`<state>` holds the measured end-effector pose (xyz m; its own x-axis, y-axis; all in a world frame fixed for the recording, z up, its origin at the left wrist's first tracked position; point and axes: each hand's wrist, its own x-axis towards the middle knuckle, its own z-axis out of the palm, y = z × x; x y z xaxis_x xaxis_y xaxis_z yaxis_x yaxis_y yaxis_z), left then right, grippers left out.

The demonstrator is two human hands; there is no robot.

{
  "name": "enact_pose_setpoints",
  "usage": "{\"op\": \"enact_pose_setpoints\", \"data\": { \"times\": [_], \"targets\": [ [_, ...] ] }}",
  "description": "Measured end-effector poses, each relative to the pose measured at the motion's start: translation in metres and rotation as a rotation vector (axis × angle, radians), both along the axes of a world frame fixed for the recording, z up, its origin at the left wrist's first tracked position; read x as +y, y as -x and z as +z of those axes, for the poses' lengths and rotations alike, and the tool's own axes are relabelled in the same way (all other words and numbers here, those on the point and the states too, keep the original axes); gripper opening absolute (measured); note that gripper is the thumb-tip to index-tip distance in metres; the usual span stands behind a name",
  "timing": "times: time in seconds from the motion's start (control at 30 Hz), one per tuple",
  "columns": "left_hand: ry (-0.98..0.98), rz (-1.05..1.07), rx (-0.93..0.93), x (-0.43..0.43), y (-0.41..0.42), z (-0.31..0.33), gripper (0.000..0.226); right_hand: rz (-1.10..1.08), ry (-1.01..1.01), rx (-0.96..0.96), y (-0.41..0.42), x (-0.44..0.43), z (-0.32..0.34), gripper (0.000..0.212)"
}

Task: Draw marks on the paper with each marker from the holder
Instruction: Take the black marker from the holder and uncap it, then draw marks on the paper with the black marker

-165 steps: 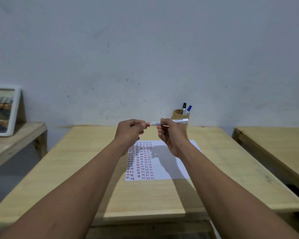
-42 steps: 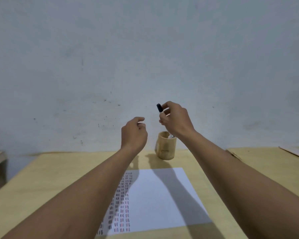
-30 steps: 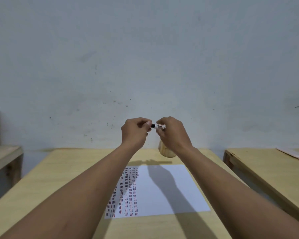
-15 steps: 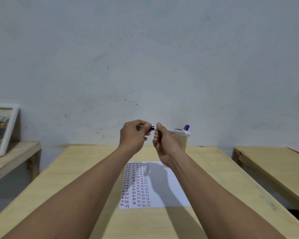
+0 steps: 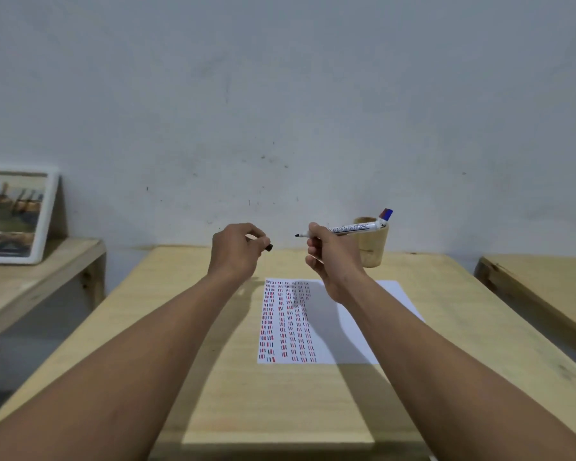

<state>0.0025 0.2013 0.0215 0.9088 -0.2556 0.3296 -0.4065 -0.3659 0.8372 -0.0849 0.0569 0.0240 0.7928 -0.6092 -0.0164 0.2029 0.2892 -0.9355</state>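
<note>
My right hand [image 5: 333, 257] holds a white marker [image 5: 350, 227] level above the table, its bare black tip pointing left. My left hand [image 5: 236, 249] is closed on the marker's black cap [image 5: 268, 247], a short way left of the tip. Below them lies the white paper [image 5: 356, 321], its left part filled with columns of short red, blue and black marks. A wooden holder [image 5: 373, 247] stands behind the right hand, with a blue and red marker end [image 5: 386, 213] showing at its rim.
The paper lies on a light wooden table [image 5: 187, 331]. A lower wooden bench [image 5: 24, 281] on the left carries a framed picture [image 5: 12, 214] leaning on the wall. Another wooden table [image 5: 546, 281] stands to the right across a narrow gap.
The right hand took a black marker from the holder and brought it to the left hand. The left hand has pulled the cap off, and the hands have moved apart.
</note>
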Motion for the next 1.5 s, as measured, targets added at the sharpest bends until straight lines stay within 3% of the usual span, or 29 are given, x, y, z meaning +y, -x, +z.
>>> {"op": "enact_pose_setpoints", "data": {
  "times": [0.1, 0.33, 0.47, 0.7, 0.8, 0.9, 1.0, 1.5],
  "targets": [
    [-0.182, 0.038, -0.024, 0.010, -0.008, -0.023, 0.010, 0.021, 0.061, 0.038, 0.000, -0.003, -0.011, 0.014],
    [-0.374, 0.042, -0.060, 0.011, -0.016, -0.066, 0.009, 0.022, 0.183, 0.102, 0.000, -0.012, -0.030, 0.012],
    [-0.357, 0.063, -0.072, 0.010, -0.015, -0.072, 0.014, 0.017, 0.242, 0.118, 0.002, -0.017, -0.038, 0.009],
    [-0.339, 0.105, -0.052, 0.022, 0.006, -0.080, 0.046, -0.032, 0.394, 0.205, 0.005, -0.021, -0.057, 0.011],
    [-0.509, 0.122, -0.053, 0.029, 0.018, -0.087, 0.044, -0.077, 0.543, 0.291, 0.006, -0.023, -0.067, 0.018],
    [-0.781, -0.005, -0.020, 0.038, 0.027, -0.094, 0.051, -0.115, 0.642, 0.368, 0.009, -0.024, -0.077, 0.022],
    [-0.922, -0.048, -0.009, 0.042, 0.028, -0.099, 0.055, -0.147, 0.695, 0.399, 0.013, -0.023, -0.087, 0.023],
    [-0.996, -0.017, -0.006, 0.043, 0.028, -0.109, 0.058, -0.177, 0.724, 0.438, 0.012, -0.025, -0.094, 0.025]
  ]
}}
